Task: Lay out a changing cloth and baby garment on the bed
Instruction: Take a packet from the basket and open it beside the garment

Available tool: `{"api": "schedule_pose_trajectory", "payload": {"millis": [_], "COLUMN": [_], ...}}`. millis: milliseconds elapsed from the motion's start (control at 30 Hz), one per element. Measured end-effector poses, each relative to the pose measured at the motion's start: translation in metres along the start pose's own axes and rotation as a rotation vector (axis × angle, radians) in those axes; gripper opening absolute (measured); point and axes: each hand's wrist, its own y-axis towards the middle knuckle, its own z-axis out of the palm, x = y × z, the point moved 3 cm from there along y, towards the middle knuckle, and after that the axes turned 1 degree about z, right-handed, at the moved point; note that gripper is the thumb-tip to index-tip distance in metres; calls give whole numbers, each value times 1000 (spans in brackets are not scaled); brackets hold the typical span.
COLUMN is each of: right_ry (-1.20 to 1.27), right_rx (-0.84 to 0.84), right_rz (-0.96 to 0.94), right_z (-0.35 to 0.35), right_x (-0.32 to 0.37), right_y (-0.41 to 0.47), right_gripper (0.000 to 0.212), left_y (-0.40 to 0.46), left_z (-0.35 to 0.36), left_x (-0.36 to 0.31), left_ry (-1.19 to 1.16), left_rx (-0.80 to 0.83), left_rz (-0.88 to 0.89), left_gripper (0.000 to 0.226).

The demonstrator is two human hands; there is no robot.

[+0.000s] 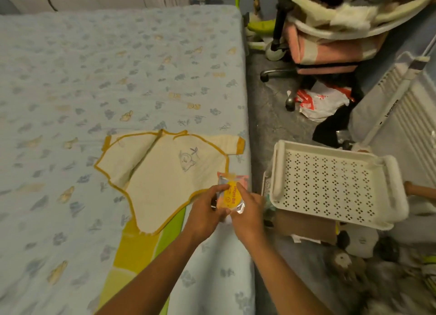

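Observation:
A cream baby garment (162,170) with mustard trim lies spread flat near the bed's right edge. Under its lower end a yellow and green striped cloth (139,248) runs toward me on the blue patterned bed (94,78). Both my hands hold a small packet (230,195) with an orange label and silvery edges, just right of the garment's hem. My left hand (206,213) grips its left side and my right hand (246,210) its right side.
A white perforated tray (330,182) stands on a rack right of the bed. A pink office chair (318,43) piled with blankets, a plastic bag (320,102) and soft toys (346,265) crowd the grey floor beside the bed.

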Motion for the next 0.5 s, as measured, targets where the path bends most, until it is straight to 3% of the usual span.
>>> {"api": "schedule_pose_trajectory", "payload": {"millis": [200,267,400,500], "right_ry": [-49,-86,-88,-26], "right_rx": [51,82,140,153], "right_rz": [47,62,17,8], "right_z": [53,61,63,61], "right_x": [-71,-89,-106,-105], "right_y": [14,16,16,20], "right_gripper": [80,84,83,75], "left_y": [4,7,4,10], "left_z": [5,3,-8,-6], "left_x": [83,97,111,105], "left_ry": [94,245,497,576], "left_rx": [-28,-37,-205,-146], "left_rz": [-18,37,215,303], "left_gripper": [46,40,31,9]}}
